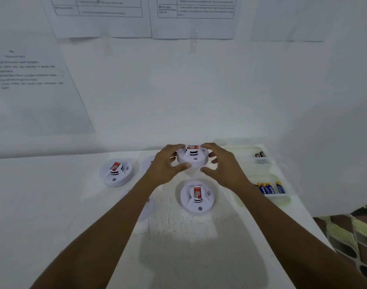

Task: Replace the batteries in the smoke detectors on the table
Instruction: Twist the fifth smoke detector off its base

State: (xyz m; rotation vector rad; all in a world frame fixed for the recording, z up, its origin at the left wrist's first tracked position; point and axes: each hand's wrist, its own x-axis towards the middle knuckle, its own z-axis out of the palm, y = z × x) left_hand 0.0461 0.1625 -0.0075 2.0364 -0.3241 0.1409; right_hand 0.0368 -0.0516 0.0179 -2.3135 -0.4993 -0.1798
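- White worktop, scuffed at the centre, stands against a white wall; both bare forearms reach across it from the near edge.
- Nearest smoke detector: flat on the worktop between the forearms, red label facing up.
- Half-hidden detector: lies under the left forearm; only part of its rim shows.
- Tray: white, compartmented, at the right edge of the worktop. Its near compartment holds blue batteries standing side by side.
- Left-side detector: flat on the worktop, well apart from the hands, red label up.
- Left hand: curled round the left side of the held smoke detector, thumb on the near rim, fingers over the far rim.
- Right hand: curled round the right side of the same unit, fingertips on the far rim, thumb just under the near rim.
- Held smoke detector: located between both hands, beyond the nearest unit. Whether it touches the worktop cannot be told.
- Far tray compartment: holds black batteries.
- Printed sheets are fixed to the wall; the text is too blurred to read.
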